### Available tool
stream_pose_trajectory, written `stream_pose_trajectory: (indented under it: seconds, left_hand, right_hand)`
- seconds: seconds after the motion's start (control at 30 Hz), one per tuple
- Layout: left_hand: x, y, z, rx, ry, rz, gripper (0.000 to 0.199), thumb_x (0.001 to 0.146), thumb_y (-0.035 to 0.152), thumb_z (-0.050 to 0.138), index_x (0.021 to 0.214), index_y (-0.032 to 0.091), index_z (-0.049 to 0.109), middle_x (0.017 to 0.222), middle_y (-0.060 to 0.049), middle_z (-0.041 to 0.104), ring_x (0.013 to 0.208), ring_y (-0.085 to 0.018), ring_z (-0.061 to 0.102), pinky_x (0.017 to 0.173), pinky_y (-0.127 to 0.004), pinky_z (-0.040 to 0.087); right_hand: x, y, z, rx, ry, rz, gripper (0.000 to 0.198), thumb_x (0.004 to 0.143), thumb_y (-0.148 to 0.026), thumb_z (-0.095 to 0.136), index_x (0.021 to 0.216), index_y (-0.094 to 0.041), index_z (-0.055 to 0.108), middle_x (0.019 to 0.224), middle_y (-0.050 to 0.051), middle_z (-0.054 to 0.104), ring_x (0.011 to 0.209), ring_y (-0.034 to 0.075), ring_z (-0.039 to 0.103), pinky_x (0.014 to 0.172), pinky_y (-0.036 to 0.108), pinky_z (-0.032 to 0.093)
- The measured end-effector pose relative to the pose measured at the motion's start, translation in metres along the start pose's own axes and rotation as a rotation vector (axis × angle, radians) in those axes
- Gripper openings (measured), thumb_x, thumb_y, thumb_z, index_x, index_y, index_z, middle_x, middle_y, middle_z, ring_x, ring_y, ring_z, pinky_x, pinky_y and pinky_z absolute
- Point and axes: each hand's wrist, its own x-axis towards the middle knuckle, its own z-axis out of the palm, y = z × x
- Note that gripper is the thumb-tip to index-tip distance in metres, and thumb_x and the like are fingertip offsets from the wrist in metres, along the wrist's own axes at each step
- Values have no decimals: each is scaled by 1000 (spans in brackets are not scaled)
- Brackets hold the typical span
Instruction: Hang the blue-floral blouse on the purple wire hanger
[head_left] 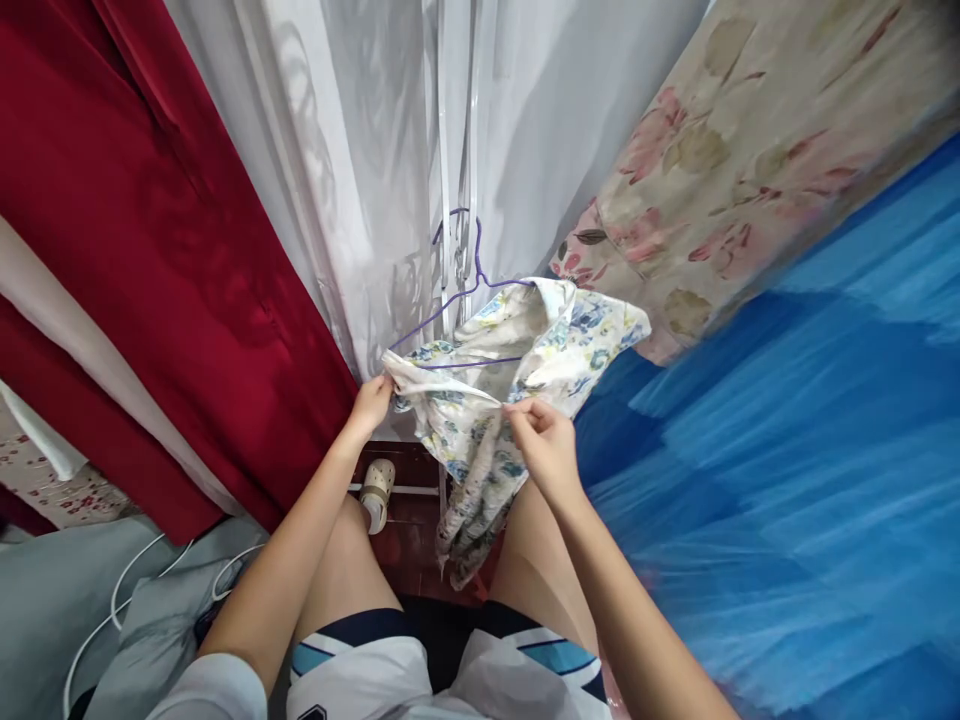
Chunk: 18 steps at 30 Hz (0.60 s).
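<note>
A white shirt with blue and yellow flowers (581,345) is partly on a purple hanger (442,308), whose hook is up at a white metal rack (444,130). One shoulder of the shirt sits over the hanger's right arm; the left arm of the hanger is largely bare. My left hand (373,402) pinches the shirt's edge near the hanger's left tip. With thumb and fingers closed, my right hand (544,440) grips the white edge of the shirt's front opening. The lower part of the shirt hangs down between my knees.
White curtain cloth (375,150) hangs behind the rack, with a red curtain (187,230) at left. Floral cloth (675,180) and blue tulle-like fabric (787,450) fill the right. A beige clog (377,490) is on my foot; white cables (116,590) lie at lower left.
</note>
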Motion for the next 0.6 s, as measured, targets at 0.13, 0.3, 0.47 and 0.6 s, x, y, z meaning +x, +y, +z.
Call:
stream_pose_trajectory:
  seconds: [0.13,0.3,0.47,0.6]
  left_hand:
    - [-15,5,0,141,-226,-25,19,74,30,61,60,17,60,62,-5,61,67,-21,56,66,-29,39]
    - [-37,25,12,202,-395,26,22,78,29,63,60,17,59,63,-3,60,70,-20,56,72,-29,41]
    - [-65,72,37,-192,-384,235,35,96,48,46,87,17,60,84,-2,61,83,-17,55,79,-25,43]
    - [-87,115,44,-352,-384,306,32,96,47,50,91,18,60,85,-2,58,84,-16,53,80,-24,42]
  right_hand:
    - [-5,28,-34,-10,108,70,27,83,-37,65,66,-18,56,49,-6,42,46,9,34,47,24,24]
    - [-21,52,-42,-86,25,122,33,83,-38,65,60,-19,50,49,-5,42,47,9,35,48,24,26]
    - [-35,79,-39,-124,-111,186,35,85,-45,59,63,-20,49,50,-4,44,47,11,38,49,24,30]
    - [-50,90,-39,-356,-57,133,29,82,-46,61,71,-20,55,63,1,56,59,18,52,61,30,44]
